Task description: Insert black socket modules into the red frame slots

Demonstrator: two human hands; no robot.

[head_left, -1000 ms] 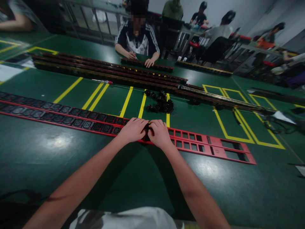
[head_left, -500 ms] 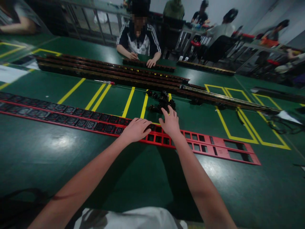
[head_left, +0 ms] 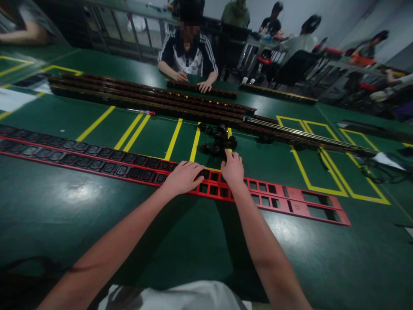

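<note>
**Left hand on the red frame, right hand at the socket pile**

The long red frame point(head_left: 300, 206) is being pinned flat on the green table point(head_left: 64, 241), lying crosswise between the near edge and the middle. It is being pressed by the left hand point(head_left: 183, 176), palm down and fingers laid close together, right where the fitted black sockets point(head_left: 97, 157) are ending and the open cut-outs are beginning. The right hand point(head_left: 232, 168) is being stretched across the frame's far rail, its fingertips set against a loose pile of black sockets point(head_left: 218, 143) just beyond. The fingers appear bunched, but with the tips hidden it cannot be told whether a socket is being pinched. Toward the far edge, dark strips point(head_left: 145, 97) are being kept in a stack. Beyond them, another strip is being worked by a co-worker's hands point(head_left: 204, 86).
</note>
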